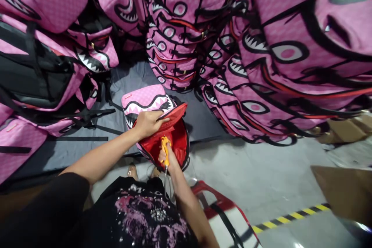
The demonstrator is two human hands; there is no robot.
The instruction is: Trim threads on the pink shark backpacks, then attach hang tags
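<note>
the left hand (148,123) is closed over the upper edge of a pink open backpack (142,100), thumb and fingers pinching the red-lined flap (178,117) and holding it up from the opening. the right hand (168,157) is to the right of it and a little nearer the body, wrapped in a fist around a yellow tool (165,148), whose upper end points into the red lining (180,143); the exact shape of its tip is too small to tell, and a thin metal piece hangs just below the fist. the backpack lies right under both hands, at the near edge of a dark grey surface (132,70), its printed teeth facing up beyond the left hand. straight ahead of the hands rises a stack of pink backpacks (171,44) with printed eyes, and to the right of the hands a larger pile (279,73) leans over the surface. to the left of the left hand, more pink bags (59,48) lie in a heap, with loose black straps (81,138) trailing toward that forearm. nearer the body than the right hand stands a red-framed object (216,193) with a white panel, partly behind the right forearm; farther right are the grey floor (229,170), a yellow-and-black tape line (286,219) and brown cardboard (344,193).
</note>
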